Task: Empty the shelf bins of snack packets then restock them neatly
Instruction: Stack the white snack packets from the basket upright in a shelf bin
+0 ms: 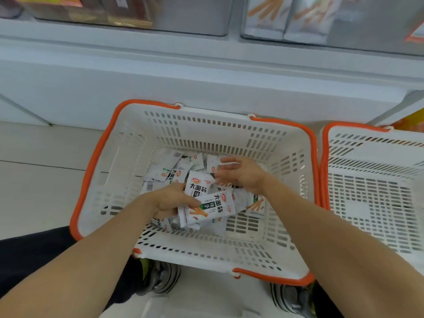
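Inside basket [128, 157] | left hand [171, 199] grips packets [206, 208], long axes diagonal | right hand [243, 174] open

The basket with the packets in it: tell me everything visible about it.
The basket is white slotted plastic with orange rim trim and folded-down handles. It stands upright on the floor below the shelf, close beside a second basket. Loose white snack packets cover its bottom. The left hand grips several; the right hand reaches in, blurred.
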Tool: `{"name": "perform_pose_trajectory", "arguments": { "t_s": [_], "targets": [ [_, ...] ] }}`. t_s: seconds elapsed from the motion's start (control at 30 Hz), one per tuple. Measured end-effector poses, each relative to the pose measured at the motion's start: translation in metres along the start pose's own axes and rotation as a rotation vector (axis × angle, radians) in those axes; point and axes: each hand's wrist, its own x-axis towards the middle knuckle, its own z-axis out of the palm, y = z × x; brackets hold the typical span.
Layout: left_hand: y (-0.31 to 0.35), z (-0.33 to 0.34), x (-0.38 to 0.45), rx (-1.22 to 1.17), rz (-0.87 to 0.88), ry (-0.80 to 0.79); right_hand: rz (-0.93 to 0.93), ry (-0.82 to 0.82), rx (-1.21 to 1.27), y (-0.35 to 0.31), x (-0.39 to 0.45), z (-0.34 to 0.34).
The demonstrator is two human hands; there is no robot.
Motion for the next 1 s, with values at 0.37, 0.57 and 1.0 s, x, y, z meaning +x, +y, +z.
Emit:
{"name": "perform_pose_trajectory", "arguments": {
  "t_s": [0.37, 0.57, 1.0],
  "targets": [
    [0.000, -0.017, 0.017, -0.440, 0.013, 0.123, 0.025, 0.258, -1.250, 0.041, 0.045, -0.016],
    [0.006, -0.019, 0.012, -0.636, 0.084, 0.207, 0.051, 0.340, -0.554, 0.015, 0.019, 0.006],
    [0.009, 0.003, 0.002, -0.584, 0.226, 0.254, -0.356, 0.062, -0.557, 0.033, -0.041, 0.080]
  ]
}}
